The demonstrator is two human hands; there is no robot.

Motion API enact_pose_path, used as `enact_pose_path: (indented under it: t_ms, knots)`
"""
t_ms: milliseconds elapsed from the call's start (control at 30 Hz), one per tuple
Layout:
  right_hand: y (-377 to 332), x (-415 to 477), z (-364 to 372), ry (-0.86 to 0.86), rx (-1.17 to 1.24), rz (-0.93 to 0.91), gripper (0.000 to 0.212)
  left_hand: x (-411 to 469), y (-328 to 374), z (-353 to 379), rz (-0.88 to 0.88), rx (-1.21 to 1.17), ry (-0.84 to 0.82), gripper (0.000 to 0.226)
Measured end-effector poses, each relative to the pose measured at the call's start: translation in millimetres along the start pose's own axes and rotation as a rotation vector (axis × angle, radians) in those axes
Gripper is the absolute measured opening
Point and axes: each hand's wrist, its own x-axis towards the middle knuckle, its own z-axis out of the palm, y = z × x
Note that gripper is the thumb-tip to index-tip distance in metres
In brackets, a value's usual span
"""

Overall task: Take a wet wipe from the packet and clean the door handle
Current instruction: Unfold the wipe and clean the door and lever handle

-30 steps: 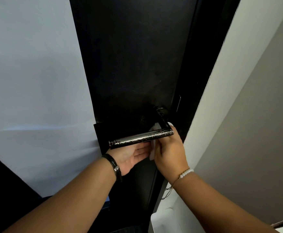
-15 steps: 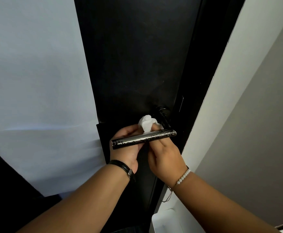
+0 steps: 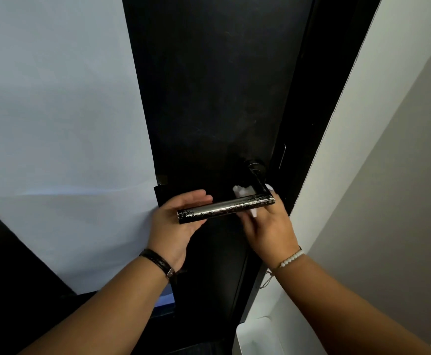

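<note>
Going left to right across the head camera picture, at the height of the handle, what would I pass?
Pale wall → left hand → door handle → right hand, holding the wet wipe at the handle's door end → white door frame → grey wall.

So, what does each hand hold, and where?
Right hand pinches a white wet wipe round the black metal door handle near its bend; left hand, open behind the free end, holds nothing.

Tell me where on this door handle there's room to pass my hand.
Free: the door handle's middle, between the left hand at its free end and the right hand by the neck; also the door face above. Crowded: the neck end, under the right hand's grip on the wet wipe.
</note>
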Motion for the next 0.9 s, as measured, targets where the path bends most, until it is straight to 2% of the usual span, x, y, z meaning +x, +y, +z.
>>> enact_pose_path:
  t_ms: [167, 333, 467, 633, 733, 900]
  knots:
    - [2.8, 15.4, -5.5, 0.107, -0.021, 0.276, 0.023, 0.0, 9.6, 2.0, -0.235, -0.396, 0.06, 0.016]
    - [-4.1, 23.1, -13.7, 0.277, 0.118, 0.44, 0.012, 0.0, 18.2, 6.6, -0.194, -0.393, 0.09, 0.02]
    - [-3.3, 29.1, -18.7, 0.329, 0.068, 0.288, 0.006, 0.3, 21.0, 8.4, -0.143, -0.318, 0.102, 0.023]
    - [1.8, 39.7, -31.1, 0.216, -0.025, 0.172, 0.011, -0.7, 22.4, 10.0, -0.128, -0.266, 0.11, 0.023]
    - [-1.0, 52.8, -45.7, 0.171, -0.091, 0.09, 0.007, -0.8, 23.1, 10.1, -0.121, -0.251, 0.105, 0.024]
    - [-14.3, 84.4, -58.7, 0.113, -0.083, 0.033, 0.007, -0.3, 24.0, 10.3, -0.119, -0.229, 0.108, 0.025]
